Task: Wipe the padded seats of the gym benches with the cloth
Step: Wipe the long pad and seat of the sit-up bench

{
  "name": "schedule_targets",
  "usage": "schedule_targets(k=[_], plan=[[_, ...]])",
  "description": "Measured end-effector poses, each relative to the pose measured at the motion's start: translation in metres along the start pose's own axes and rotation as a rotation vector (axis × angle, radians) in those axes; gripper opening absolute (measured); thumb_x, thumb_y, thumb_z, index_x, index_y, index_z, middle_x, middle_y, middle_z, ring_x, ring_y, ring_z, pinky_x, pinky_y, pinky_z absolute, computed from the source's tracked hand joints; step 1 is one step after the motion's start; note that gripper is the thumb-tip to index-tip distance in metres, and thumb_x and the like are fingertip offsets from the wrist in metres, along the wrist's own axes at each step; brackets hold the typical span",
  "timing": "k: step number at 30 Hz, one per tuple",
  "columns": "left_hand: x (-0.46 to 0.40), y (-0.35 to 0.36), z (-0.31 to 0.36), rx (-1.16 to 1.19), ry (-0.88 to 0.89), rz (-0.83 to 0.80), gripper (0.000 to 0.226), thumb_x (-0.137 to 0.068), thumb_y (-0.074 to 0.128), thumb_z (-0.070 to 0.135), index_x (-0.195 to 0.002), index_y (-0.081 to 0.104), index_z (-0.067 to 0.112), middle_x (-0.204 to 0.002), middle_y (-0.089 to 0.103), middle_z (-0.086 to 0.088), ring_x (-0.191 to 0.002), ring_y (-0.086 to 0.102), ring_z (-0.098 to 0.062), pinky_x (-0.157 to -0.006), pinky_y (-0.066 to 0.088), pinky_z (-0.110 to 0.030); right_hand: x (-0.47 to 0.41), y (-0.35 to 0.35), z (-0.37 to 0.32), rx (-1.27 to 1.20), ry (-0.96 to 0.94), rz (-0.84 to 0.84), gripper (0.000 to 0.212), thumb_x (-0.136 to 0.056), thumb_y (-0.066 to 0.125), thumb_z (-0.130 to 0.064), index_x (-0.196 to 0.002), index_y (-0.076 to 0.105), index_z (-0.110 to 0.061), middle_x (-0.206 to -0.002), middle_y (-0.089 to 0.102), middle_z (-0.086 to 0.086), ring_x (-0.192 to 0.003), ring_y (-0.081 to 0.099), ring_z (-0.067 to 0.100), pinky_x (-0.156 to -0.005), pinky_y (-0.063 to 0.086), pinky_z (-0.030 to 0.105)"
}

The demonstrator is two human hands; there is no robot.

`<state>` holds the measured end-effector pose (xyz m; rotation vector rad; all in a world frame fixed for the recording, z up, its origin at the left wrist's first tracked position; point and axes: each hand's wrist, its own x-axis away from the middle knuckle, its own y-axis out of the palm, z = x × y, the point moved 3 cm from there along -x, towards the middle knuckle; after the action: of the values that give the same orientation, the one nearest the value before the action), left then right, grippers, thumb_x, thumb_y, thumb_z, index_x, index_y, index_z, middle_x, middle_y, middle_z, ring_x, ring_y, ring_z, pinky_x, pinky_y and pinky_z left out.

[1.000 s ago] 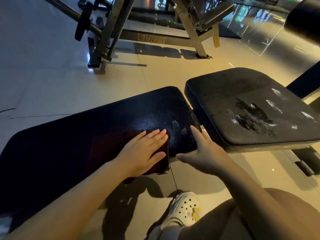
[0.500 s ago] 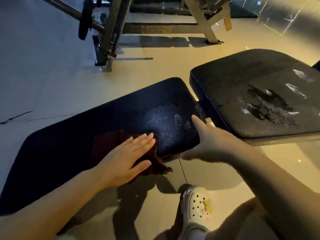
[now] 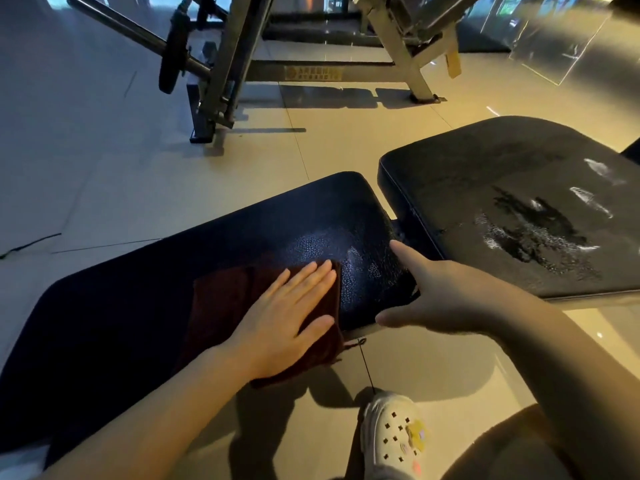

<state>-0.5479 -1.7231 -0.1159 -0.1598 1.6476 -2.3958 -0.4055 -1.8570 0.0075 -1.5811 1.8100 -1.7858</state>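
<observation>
A long black padded bench pad (image 3: 145,306) runs from lower left to the centre. A dark red-brown cloth (image 3: 225,299) lies on its near right part and hangs over the front edge. My left hand (image 3: 284,317) presses flat on the cloth, fingers together. My right hand (image 3: 440,299) rests on the pad's right end, thumb under the front edge, fingers spread over the corner. To the right sits a second black padded seat (image 3: 491,188), worn, with cracked patches and white scuffs.
A metal weight machine frame (image 3: 235,64) with a bar and a plate (image 3: 171,53) stands on the tiled floor behind the bench. My white clog (image 3: 391,438) is on the floor below the pad's right end. A glass panel stands at far right.
My left hand has slid the cloth back to the right along the pad, after moving left half a second ago. My right hand has stayed at the pad's right end.
</observation>
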Motion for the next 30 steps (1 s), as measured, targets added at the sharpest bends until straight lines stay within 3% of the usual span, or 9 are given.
schedule_targets(k=[4,7,11,15,18,22,26,28,30], plan=[[0.03,0.004,-0.005,0.03,0.007,0.021,0.058,-0.097,0.001,0.063,-0.149,-0.014,0.042,-0.153,-0.02,0.03,-0.143,-0.015,0.006,-0.115,-0.014,-0.021,0.003,-0.004,0.008,0.07,-0.007,-0.05,0.108,-0.087,0.066,-0.049,-0.153,-0.016,-0.03,-0.151,0.04,0.005,-0.127,0.049,0.018,-0.1,0.039,0.029],[-0.019,-0.005,0.008,0.036,-0.008,0.001,0.063,-0.089,-0.007,0.067,-0.146,-0.011,0.039,-0.151,-0.023,0.027,-0.139,-0.024,0.008,-0.115,-0.018,-0.023,-0.002,-0.006,0.003,0.095,-0.013,-0.033,0.109,-0.086,0.066,-0.05,-0.153,-0.018,-0.031,-0.151,0.039,0.008,-0.123,0.051,0.019,-0.097,0.039,0.028],[-0.08,-0.014,0.027,0.022,-0.102,0.067,0.051,-0.101,0.013,0.05,-0.146,-0.009,0.037,-0.148,-0.018,0.024,-0.138,-0.022,0.006,-0.115,-0.016,-0.027,-0.008,-0.005,0.002,0.089,-0.007,-0.029,0.109,-0.086,0.066,-0.049,-0.152,-0.019,-0.032,-0.148,0.043,0.006,-0.125,0.051,0.019,-0.1,0.042,0.031],[-0.037,-0.004,0.033,0.053,-0.08,0.067,0.061,-0.089,-0.009,0.065,-0.145,-0.005,0.04,-0.153,-0.013,0.025,-0.137,-0.024,0.012,-0.114,-0.014,-0.021,-0.002,-0.011,0.007,0.081,0.0,-0.068,0.108,-0.088,0.065,-0.048,-0.152,-0.019,-0.031,-0.152,0.039,0.004,-0.128,0.048,0.018,-0.102,0.038,0.029],[0.005,0.003,0.029,-0.008,-0.092,0.087,0.059,-0.096,-0.006,0.06,-0.149,0.007,0.038,-0.157,0.004,0.022,-0.141,-0.012,0.01,-0.118,0.002,-0.036,-0.002,-0.013,0.005,0.099,-0.003,-0.098,0.107,-0.088,0.064,-0.048,-0.152,-0.021,-0.031,-0.155,0.034,0.004,-0.133,0.044,0.019,-0.104,0.036,0.029],[-0.028,-0.005,0.031,0.006,-0.16,0.1,0.063,-0.085,-0.017,0.065,-0.143,-0.012,0.041,-0.15,-0.022,0.027,-0.136,-0.027,0.011,-0.112,-0.016,-0.02,-0.006,-0.011,0.006,0.084,0.015,-0.104,0.109,-0.087,0.065,-0.048,-0.152,-0.02,-0.031,-0.153,0.038,0.004,-0.131,0.045,0.019,-0.101,0.037,0.028],[-0.078,-0.015,0.031,0.021,-0.205,0.123,0.052,-0.102,0.011,0.047,-0.15,-0.004,0.034,-0.159,-0.006,0.017,-0.141,-0.014,0.003,-0.112,-0.013,-0.024,-0.003,-0.011,0.009,0.058,0.019,-0.101,0.108,-0.086,0.066,-0.049,-0.154,-0.016,-0.03,-0.159,0.027,0.001,-0.14,0.034,0.02,-0.111,0.03,0.032],[-0.068,-0.014,0.03,0.009,-0.204,0.105,0.053,-0.1,0.009,0.051,-0.15,-0.003,0.035,-0.158,-0.007,0.019,-0.139,-0.016,0.005,-0.114,-0.012,-0.024,-0.001,-0.009,0.012,0.035,0.019,-0.105,0.108,-0.085,0.066,-0.049,-0.154,-0.014,-0.03,-0.16,0.023,-0.001,-0.142,0.032,0.019,-0.112,0.029,0.033],[-0.04,-0.008,0.033,0.004,-0.192,0.092,0.061,-0.09,-0.009,0.062,-0.146,-0.008,0.039,-0.153,-0.017,0.024,-0.137,-0.024,0.009,-0.116,-0.014,-0.023,0.001,-0.004,0.017,-0.024,0.014,-0.096,0.108,-0.085,0.067,-0.048,-0.154,-0.014,-0.031,-0.161,0.022,-0.002,-0.14,0.036,0.018,-0.109,0.033,0.03]])
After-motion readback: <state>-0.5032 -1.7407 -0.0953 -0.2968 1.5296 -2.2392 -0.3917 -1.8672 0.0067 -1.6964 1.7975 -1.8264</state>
